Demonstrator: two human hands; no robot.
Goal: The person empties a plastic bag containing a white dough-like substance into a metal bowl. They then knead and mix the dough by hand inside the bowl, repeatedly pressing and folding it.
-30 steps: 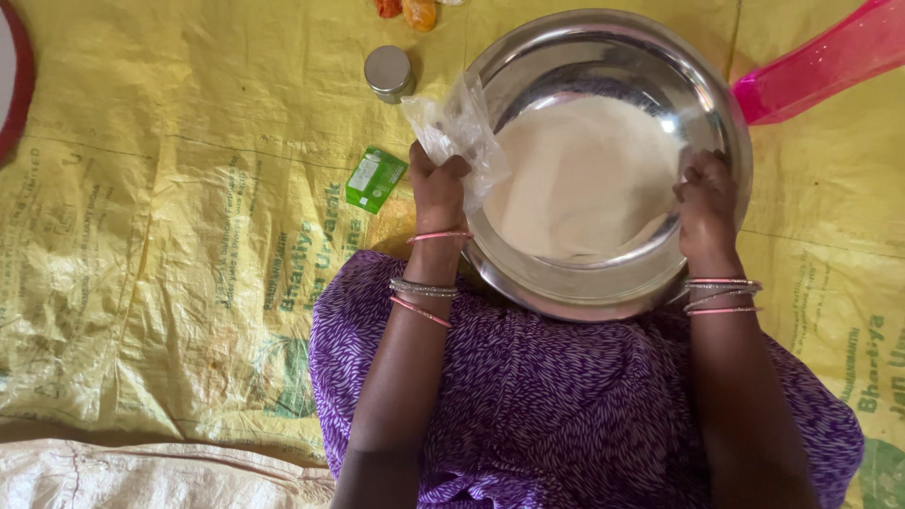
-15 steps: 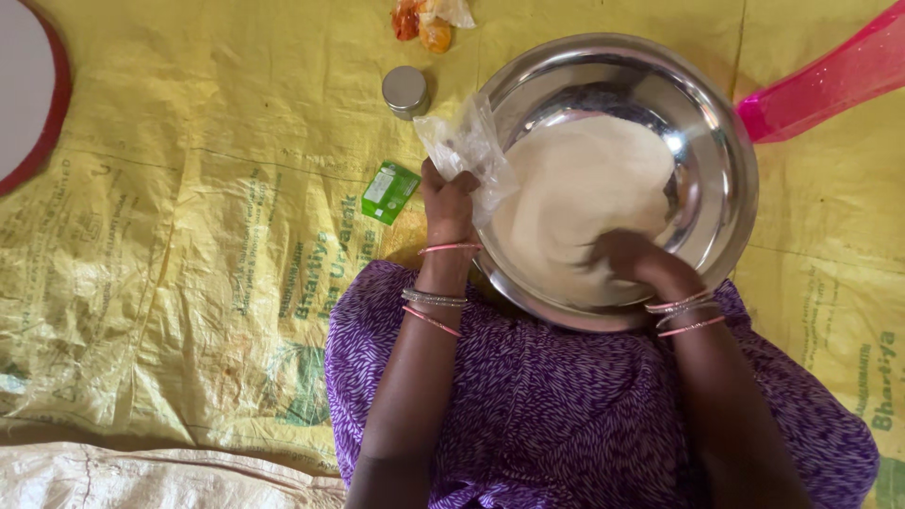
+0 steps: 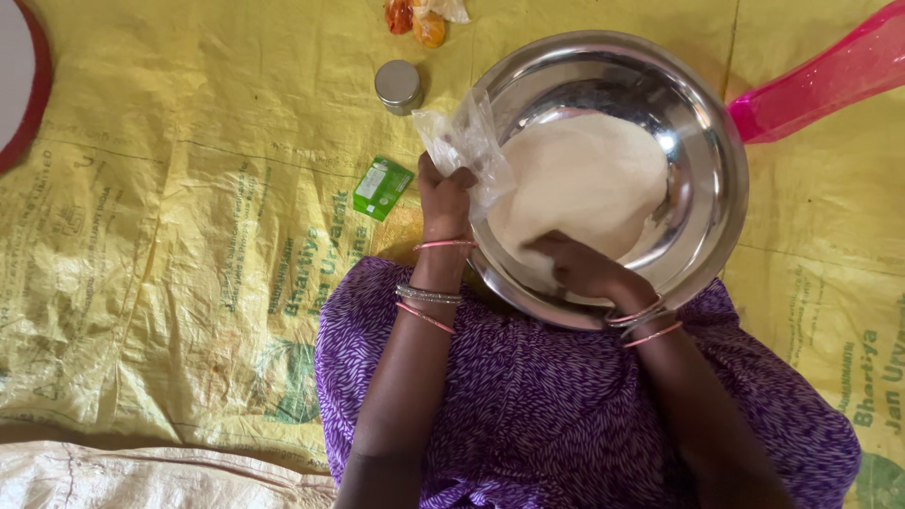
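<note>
A wide steel bowl (image 3: 716,170) rests on my lap, tilted, with a mound of white flour (image 3: 589,179) inside. My left hand (image 3: 445,198) grips the bowl's left rim and also pinches a crumpled clear plastic bag (image 3: 467,146) against it. My right hand (image 3: 580,266) reaches inside the bowl, its fingers in the near edge of the flour. Both wrists carry thin bangles. My purple patterned garment (image 3: 528,405) fills the lower part of the view.
A yellow printed sack sheet (image 3: 170,236) covers the ground. On it lie a small green packet (image 3: 382,188), a small round steel container (image 3: 398,86), orange food bits (image 3: 415,17), a pink plastic object (image 3: 820,80) at right and a red-rimmed round thing (image 3: 14,85) at left.
My right hand left the bowl's right rim and moved down into the flour at the near side. The left hand kept its grip on rim and bag.
</note>
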